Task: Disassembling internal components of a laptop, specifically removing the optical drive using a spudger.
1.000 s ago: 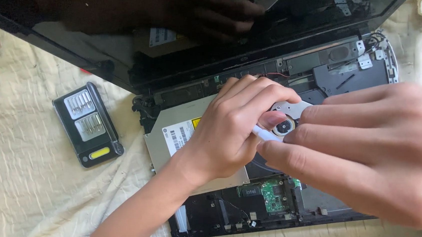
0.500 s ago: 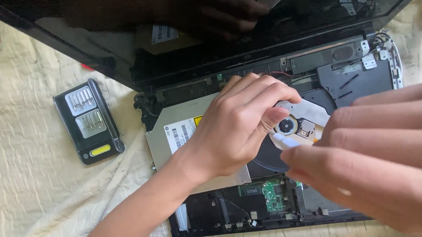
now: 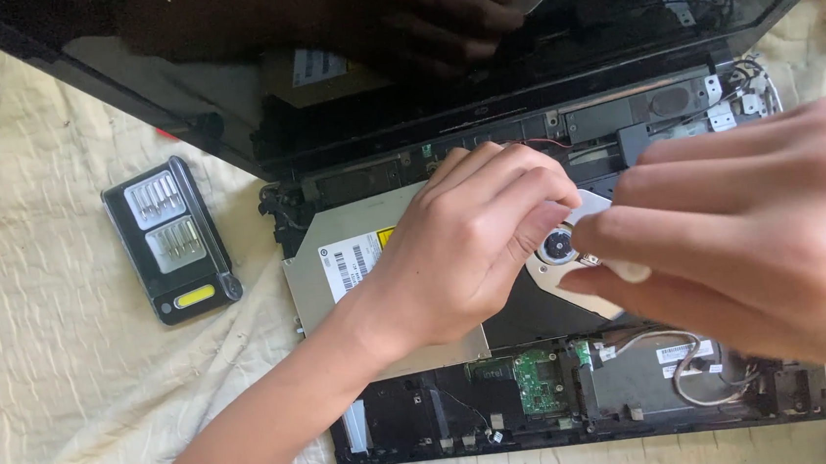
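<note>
Flat, spindle upward: silver drive mechanism (image 3: 572, 254) pinched between left hand (image 3: 463, 248) and right hand (image 3: 757, 234) fingers.

bare cloth (image 3: 83, 405) open left of laptop base (image 3: 585, 415), bit case (image 3: 173, 239) lying there, tilted screen (image 3: 419, 55) overhanging rear, both hands crowding fan (image 3: 560, 247)

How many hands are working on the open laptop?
2. The left hand rests on the silver disc drive; the right hand is beside it, over the round fan part. The dark screen shows only reflections.
</note>
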